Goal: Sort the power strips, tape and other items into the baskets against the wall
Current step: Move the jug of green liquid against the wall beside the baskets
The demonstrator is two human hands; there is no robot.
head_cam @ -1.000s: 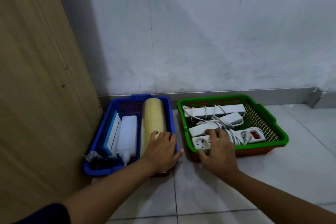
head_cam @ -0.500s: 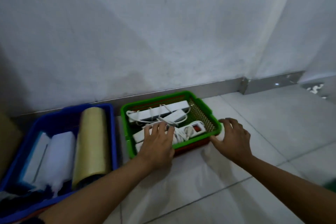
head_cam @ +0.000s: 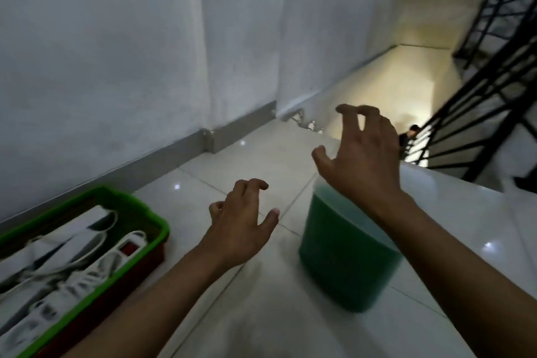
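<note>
Both my hands were empty and in the air, reaching away from the green basket (head_cam: 139,213), which I take as my landmark. My left hand (head_cam: 242,222) hung just to the right of it, fingers loosely curled and apart, holding nothing. My right hand (head_cam: 364,154) was further right and higher, above a green translucent container (head_cam: 345,259), fingers spread and bent like a claw, not touching it as far as I could tell.

The power strips (head_cam: 72,264) already lay in the green basket with their white cords tangled over them. I judged that lot sorted, and that I was going for the next item, probably the container. That would call for lowering both hands to its sides and gripping firmly, since it looked bulky and smooth.

The basket stood on the pale glossy tile floor (head_cam: 465,227) against the grey-white wall (head_cam: 101,67). Well beyond the container, a black stair railing (head_cam: 479,102) ran down towards a lit landing.
</note>
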